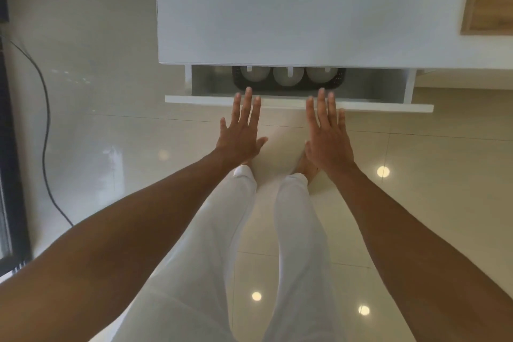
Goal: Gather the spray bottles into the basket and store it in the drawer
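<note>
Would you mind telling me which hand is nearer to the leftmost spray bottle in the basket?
Left. The left hand is at the drawer front directly before the leftmost spray bottle; the right hand is farther right, before the rightmost bottle.
</note>
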Tool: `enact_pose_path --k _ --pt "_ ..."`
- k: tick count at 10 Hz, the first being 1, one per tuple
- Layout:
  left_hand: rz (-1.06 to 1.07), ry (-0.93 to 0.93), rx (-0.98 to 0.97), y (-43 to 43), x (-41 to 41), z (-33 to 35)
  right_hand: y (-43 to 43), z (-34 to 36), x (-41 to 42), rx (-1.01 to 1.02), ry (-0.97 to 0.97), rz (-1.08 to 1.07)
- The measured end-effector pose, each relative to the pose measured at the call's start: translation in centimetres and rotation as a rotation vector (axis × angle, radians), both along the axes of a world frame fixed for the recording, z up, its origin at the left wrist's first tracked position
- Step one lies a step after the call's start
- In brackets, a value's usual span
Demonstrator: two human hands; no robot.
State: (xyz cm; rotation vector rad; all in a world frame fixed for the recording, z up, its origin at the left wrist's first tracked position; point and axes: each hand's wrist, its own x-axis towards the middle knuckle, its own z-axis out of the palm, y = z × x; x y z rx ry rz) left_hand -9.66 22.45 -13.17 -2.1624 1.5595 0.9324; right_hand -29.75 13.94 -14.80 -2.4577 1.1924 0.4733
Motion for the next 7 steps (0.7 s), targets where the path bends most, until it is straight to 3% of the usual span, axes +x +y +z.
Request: enact_pose_path --k 2,5,6,7 --pt "0.042 -0.029 -0.083 -2.3 0.6 0.6 -2.9 -0.3 2.5 -0.057 0.016 -0.029" --pt "0.037 0.053 -0.028 -3.2 1.5 2.8 -3.3 1.4 4.1 0.001 0.070 -0.105" --pt "0.042 0.069 -0.048 -3.5 2.8 7.7 -3.4 6.4 4.5 0.019 0.102 -0.180" --pt "0.029 0.075 -0.204 -1.6 3.6 12.8 -1.9 11.5 4.1 -0.099 0.011 -0.181"
